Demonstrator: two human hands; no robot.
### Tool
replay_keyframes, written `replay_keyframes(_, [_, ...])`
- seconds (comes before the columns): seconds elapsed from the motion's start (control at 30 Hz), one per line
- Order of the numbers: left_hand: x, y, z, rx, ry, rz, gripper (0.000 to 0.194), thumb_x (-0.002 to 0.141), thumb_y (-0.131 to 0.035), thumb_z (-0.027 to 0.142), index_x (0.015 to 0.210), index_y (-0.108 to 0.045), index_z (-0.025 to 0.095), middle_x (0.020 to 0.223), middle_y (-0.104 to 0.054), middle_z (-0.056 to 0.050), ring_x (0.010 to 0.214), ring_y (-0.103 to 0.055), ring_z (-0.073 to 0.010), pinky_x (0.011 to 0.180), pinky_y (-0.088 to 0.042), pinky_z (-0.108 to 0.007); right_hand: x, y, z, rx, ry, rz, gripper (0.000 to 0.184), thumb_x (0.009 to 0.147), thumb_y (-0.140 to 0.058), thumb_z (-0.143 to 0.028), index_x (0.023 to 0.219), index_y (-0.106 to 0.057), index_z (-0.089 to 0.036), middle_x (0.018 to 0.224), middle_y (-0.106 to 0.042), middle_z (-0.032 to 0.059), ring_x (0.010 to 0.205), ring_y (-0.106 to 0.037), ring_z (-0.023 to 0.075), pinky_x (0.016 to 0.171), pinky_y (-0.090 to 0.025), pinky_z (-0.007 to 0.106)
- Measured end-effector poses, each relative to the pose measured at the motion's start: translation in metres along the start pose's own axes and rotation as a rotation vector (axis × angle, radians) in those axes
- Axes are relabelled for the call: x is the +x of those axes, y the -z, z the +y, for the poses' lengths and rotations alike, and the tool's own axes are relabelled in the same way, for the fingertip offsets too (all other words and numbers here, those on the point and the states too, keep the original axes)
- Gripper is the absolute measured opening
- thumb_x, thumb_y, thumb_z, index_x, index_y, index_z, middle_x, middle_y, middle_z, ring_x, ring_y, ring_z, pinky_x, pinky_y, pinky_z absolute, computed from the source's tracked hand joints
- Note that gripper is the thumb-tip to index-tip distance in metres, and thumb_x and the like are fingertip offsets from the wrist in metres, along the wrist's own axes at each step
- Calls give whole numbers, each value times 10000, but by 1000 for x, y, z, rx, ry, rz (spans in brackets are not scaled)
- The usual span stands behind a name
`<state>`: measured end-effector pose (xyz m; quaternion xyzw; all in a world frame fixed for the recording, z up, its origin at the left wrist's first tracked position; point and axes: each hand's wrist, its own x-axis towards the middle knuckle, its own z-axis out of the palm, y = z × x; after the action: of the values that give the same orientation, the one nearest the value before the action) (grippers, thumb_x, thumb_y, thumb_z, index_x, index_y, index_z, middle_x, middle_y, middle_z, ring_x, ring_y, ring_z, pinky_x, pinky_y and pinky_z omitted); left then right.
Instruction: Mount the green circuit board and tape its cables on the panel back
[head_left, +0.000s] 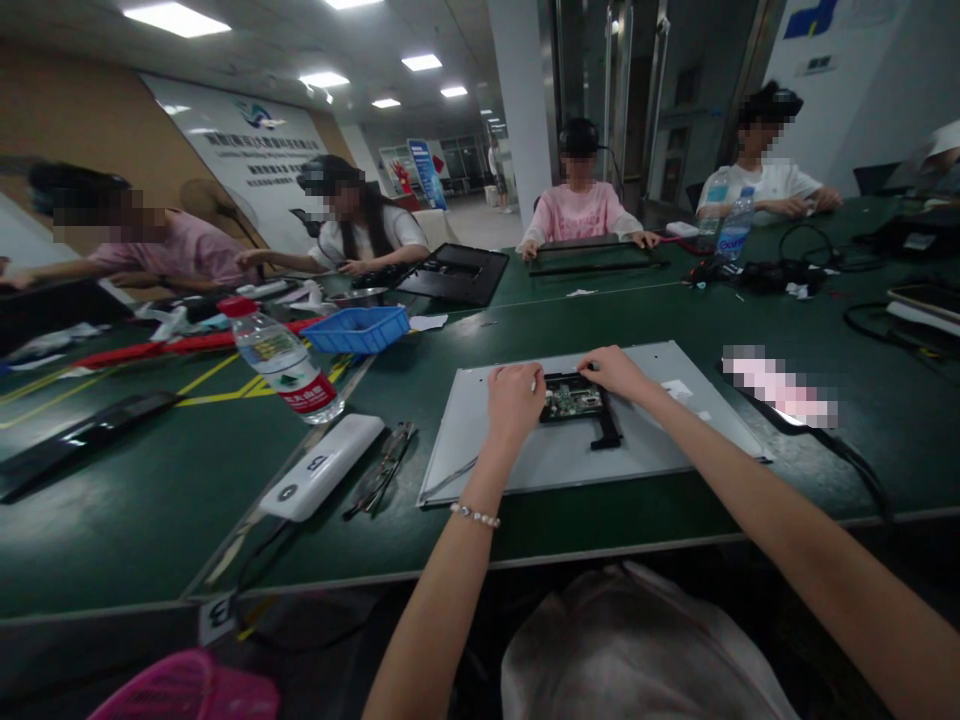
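A flat grey panel (pixel 480 440), like the back of a display, lies on the green table before me. On it sits a black plastic bracket (pixel 607 430) with a green circuit board (pixel 574 400) in it. My left hand (pixel 516 398) is closed at the bracket's upper left edge, its fingers curled and partly hidden. Thumb and forefinger of my right hand (pixel 616 372) are pinched at the bracket's upper right corner. Small white labels (pixel 676 390) show on the panel to the right of my right hand.
Left of the panel are eyeglasses (pixel 382 468), a white power bank (pixel 324 468), a water bottle (pixel 281 365) and a blue tray (pixel 358 328). A phone (pixel 780 392) with a cable lies to the right. Several people sit around the table; one in pink (pixel 577 213) holds a black frame (pixel 600 262).
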<state>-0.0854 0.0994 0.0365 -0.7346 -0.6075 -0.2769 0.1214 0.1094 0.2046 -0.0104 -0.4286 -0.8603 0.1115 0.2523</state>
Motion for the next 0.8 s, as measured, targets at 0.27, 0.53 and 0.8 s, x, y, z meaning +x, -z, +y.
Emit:
replay_keyframes(0.27, [2,6,-4,9,73,62,240,907,-450,199,906,-690,189,892,-733,-58,887,-655,-224,926,-399,-391,0,-3,4,116,-15,71,218,879,-563,-251,897,-770,-184,936,-757,59,870,-689,206,801,-479,270])
replay_keyframes(0.53, [3,3,-6,37,71,43,241,908,-449,212,918,-689,196,906,-732,-63,899,-655,-222,929,-394,-381,3,-13,11,115,9,90,151,826,-632,-200,877,-774,-195,926,-747,67,904,-665,214,790,-476,277])
replay_keyframes(0.8, [3,1,-7,41,44,24,224,886,-460,189,882,-684,205,885,-731,-49,892,-653,-226,915,-394,-377,2,-8,7,21,61,42,180,856,-594,-190,902,-769,-188,934,-738,72,924,-655,217,844,-462,289])
